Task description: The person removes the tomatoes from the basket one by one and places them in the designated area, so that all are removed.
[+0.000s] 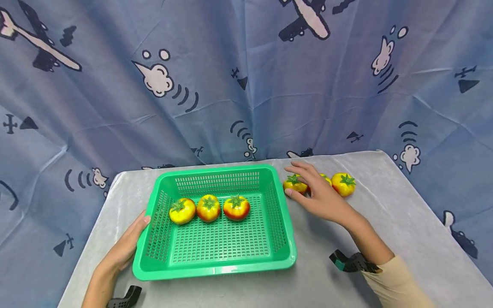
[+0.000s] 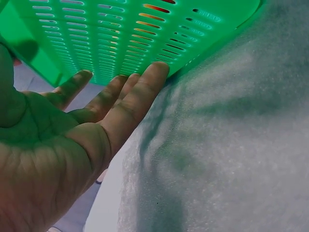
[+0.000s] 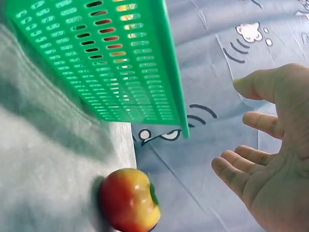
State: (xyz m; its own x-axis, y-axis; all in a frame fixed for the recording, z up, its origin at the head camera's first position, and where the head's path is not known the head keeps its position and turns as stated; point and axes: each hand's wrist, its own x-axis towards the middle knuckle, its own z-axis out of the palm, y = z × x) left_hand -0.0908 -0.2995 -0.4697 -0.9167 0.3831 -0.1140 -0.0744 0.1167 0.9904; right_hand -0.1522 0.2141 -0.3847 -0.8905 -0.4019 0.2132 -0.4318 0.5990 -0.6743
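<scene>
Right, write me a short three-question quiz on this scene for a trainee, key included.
1. Count: how many red-and-yellow fruits sit inside the green basket?
2. True or false: the right hand has its fingers closed round a fruit.
3. Multiple choice: which side of the basket does the left hand hold, as the wearer of the head camera sees it?
A) the far side
B) the left side
C) the right side

Key:
1. Three, side by side.
2. False; the right wrist view shows that hand open and empty.
3. B; the thumb shows at the left rim.
</scene>
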